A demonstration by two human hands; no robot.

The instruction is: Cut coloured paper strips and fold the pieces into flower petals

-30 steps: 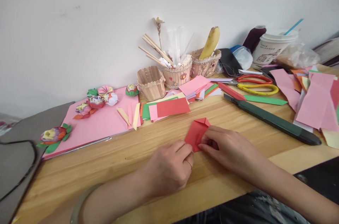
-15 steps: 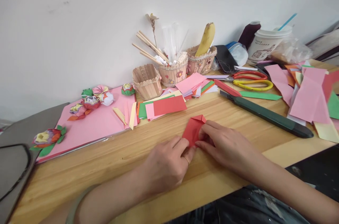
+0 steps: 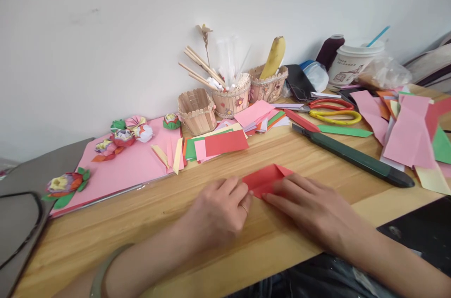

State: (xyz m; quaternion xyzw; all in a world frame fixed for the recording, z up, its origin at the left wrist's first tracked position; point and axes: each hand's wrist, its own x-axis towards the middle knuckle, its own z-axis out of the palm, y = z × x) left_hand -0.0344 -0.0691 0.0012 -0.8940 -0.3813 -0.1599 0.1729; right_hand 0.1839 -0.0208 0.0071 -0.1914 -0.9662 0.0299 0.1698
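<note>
A piece of red paper (image 3: 264, 179) with folded corners lies between my hands near the front of the table. My left hand (image 3: 221, 208) has its curled fingers closed on the paper's left end. At the other end, my right hand (image 3: 299, 199) grips the paper with fingers bent over it, hiding that part. Beyond my hands rests a stack of coloured paper strips (image 3: 225, 143), a red one on top. Right of it lies a dark green utility knife (image 3: 355, 157).
Several folded paper flowers (image 3: 123, 137) sit on pink sheets (image 3: 134, 171) at the left. Small wooden baskets (image 3: 197, 112) stand along the wall, one holding a banana (image 3: 274, 57). Scissors (image 3: 333, 117), a lidded cup (image 3: 354, 63) and loose paper strips (image 3: 410, 133) are at the right.
The red paper has turned and now lies more sideways. My right hand has moved right and down along it, while my left hand has shifted slightly left.
</note>
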